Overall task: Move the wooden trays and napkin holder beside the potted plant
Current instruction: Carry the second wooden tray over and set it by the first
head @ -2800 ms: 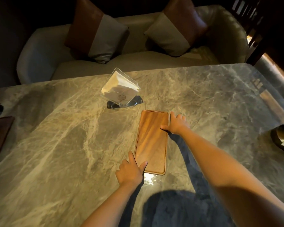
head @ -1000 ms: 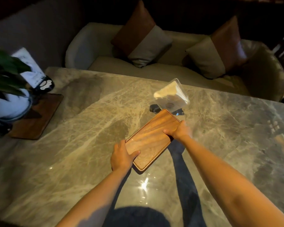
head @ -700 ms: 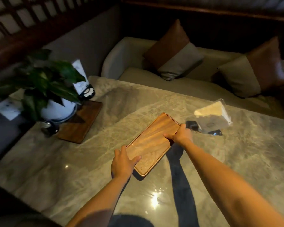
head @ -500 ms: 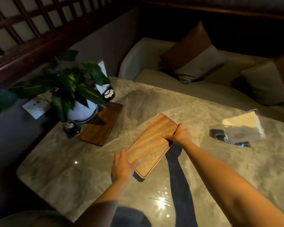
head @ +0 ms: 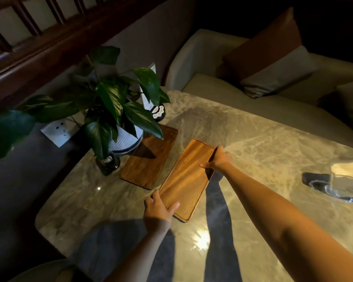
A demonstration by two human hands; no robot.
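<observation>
left hand: on the near left corner of tray A; thumb on top face, fingers curled over the left edge, clamped on it
right hand: on the far right edge of tray A; thumb on top face, fingers wrapped over the rim, clamped on it
tray A: between the two hands, long axis running from left thumb up to the right fingers; near end looks raised off the table, shadow under that corner; cannot tell if the far end touches
tray B: flat on the table, just left of tray A and roughly parallel; its near corner almost meets tray A by the left fingertips, contact unclear
plant: in a ribbed white pot, beyond the left hand; pot sits at the far left of tray B, leaves overhang it
holder: clear, with napkins, on the table well to the right of the right hand, partly cut by the frame edge
card stand: upright behind the plant, past tray B
small dark jar: left of tray B, under the leaves
sofa: behind the table, cushions on it
</observation>
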